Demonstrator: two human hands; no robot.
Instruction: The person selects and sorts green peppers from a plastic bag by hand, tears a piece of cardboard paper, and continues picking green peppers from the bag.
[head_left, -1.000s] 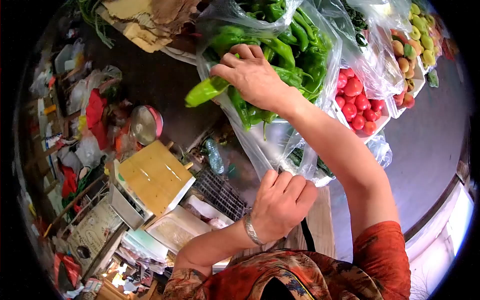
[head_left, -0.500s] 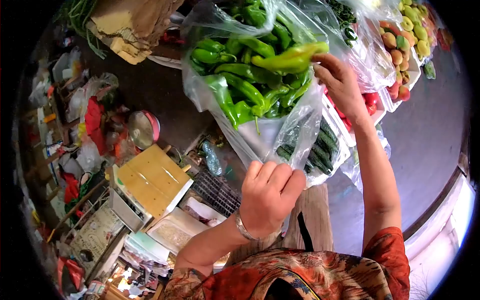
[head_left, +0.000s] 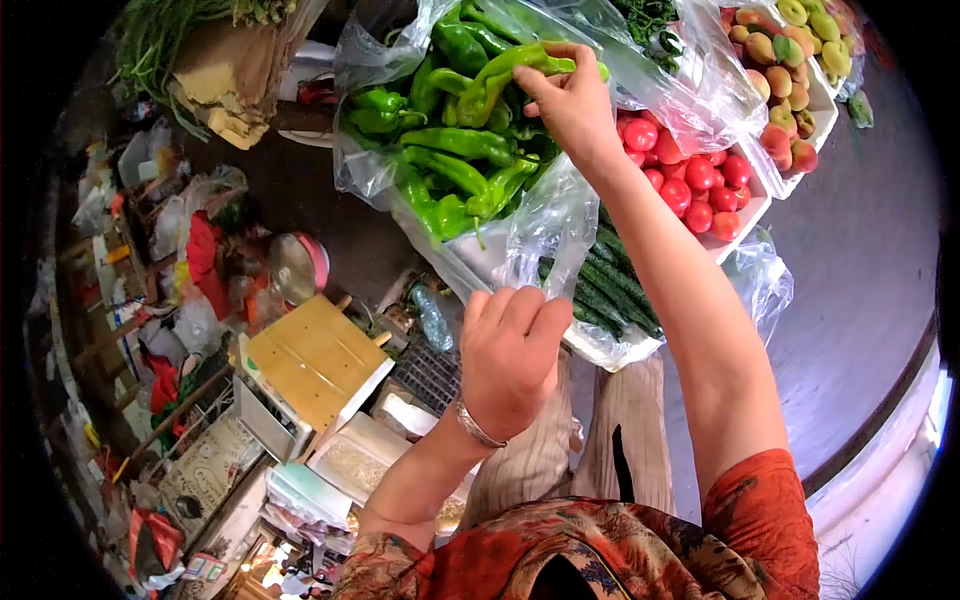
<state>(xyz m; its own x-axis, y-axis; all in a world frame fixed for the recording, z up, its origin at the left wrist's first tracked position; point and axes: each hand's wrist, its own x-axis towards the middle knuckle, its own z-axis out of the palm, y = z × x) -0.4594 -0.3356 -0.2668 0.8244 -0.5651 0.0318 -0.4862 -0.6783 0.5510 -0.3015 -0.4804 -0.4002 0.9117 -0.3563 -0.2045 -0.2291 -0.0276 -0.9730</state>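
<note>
Long green peppers (head_left: 455, 145) fill a box lined with a clear plastic bag (head_left: 365, 165). Over the pile, my right hand (head_left: 578, 105) pinches one light green pepper (head_left: 490, 82) between thumb and fingers. Closer to my body, my left hand (head_left: 512, 350) is closed at the near edge of the plastic, its fingers gripping the film. Cucumbers (head_left: 610, 275) lie in a white box just right of my left hand. Red tomatoes (head_left: 690, 185) sit in another box beyond my right forearm.
Peaches (head_left: 785, 80) and green fruit (head_left: 820, 35) stand at the far right. Leafy greens (head_left: 645, 25) lie behind the tomatoes. On my left are a torn cardboard box (head_left: 235, 75), a wooden board (head_left: 318, 355), a round pan (head_left: 298, 268), a black crate (head_left: 425, 375) and heaped bags.
My right hand has moved left over the pile with the light green pepper, which is now more tilted. The tomatoes show more fully. My left hand stays closed on the plastic.
</note>
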